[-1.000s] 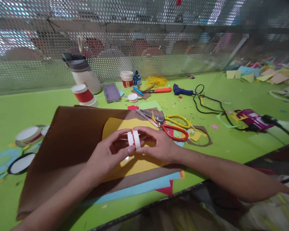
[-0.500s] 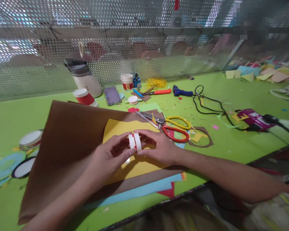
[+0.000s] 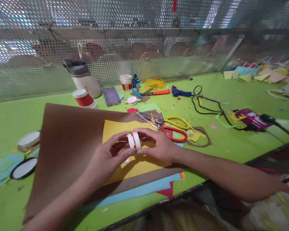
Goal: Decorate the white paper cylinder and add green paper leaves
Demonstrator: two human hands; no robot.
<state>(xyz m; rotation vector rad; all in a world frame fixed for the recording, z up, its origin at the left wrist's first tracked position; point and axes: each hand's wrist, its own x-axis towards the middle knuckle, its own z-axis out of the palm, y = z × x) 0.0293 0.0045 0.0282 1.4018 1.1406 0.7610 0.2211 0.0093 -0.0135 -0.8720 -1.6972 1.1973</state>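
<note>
Left hand [image 3: 103,158] and right hand [image 3: 165,146] both grasping the white piece [image 3: 137,141] with red marks, one grip per side, fingertips and thumbs on it. Piece is over the yellow sheet [image 3: 144,165], near the front edge of the surface [image 3: 231,150]. Brown sheet [image 3: 62,144] lies under yellow. Scissors [image 3: 159,120] just beyond right hand, handles toward the right edge. Glue gun [image 3: 181,92] and flask [image 3: 88,83] sit toward the back edge, flask farther left.
</note>
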